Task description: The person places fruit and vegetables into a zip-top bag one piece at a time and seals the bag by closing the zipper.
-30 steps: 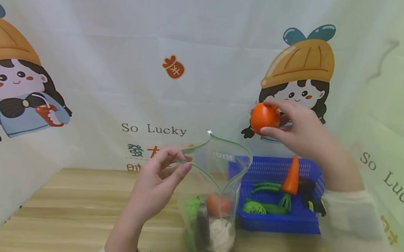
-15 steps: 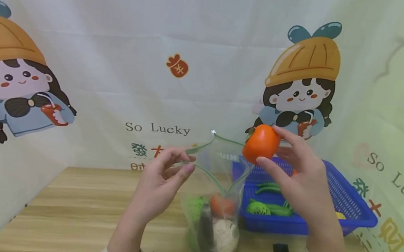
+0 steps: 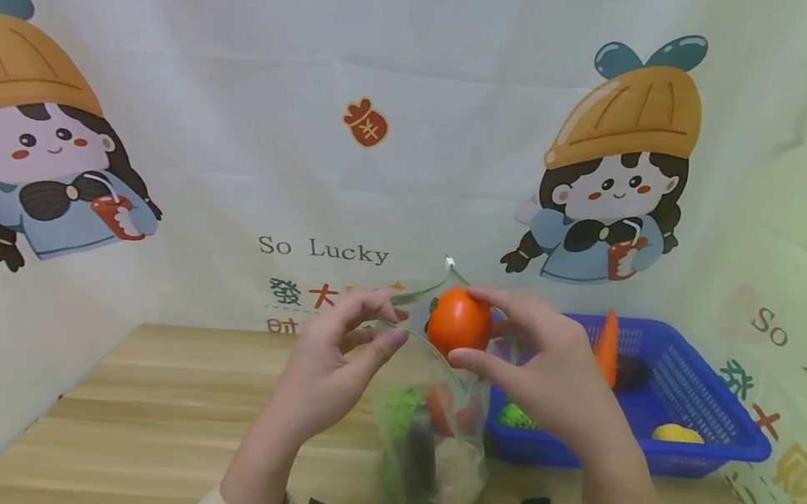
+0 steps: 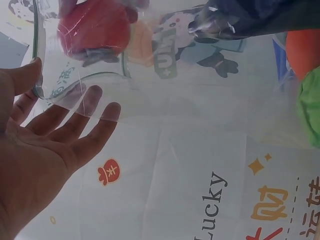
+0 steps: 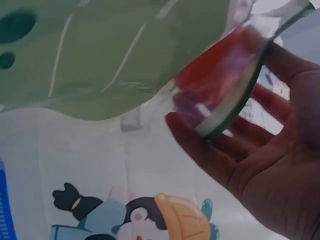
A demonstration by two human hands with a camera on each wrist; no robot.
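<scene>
**A shiny, round orange fruit [image 3: 458, 324] at the mouth of a clear plastic bag with a green edge [image 3: 422, 370]**

The left hand [image 3: 332, 369] pinches the edge of the bag. The right hand [image 3: 556, 367] has the fruit between its thumb and fingers, up in the bag's mouth. A long, dark purple vegetable [image 3: 420, 456] and a round red one [image 3: 446, 410] sit lower in the bag. A blue plastic basket with holes [image 3: 679, 467] stands next to it.

I think the step is putting the fruit in. The next move calls for lowering it past the edge, then letting go softly. The left hand should hold tight, or the mouth might fold in.
</scene>
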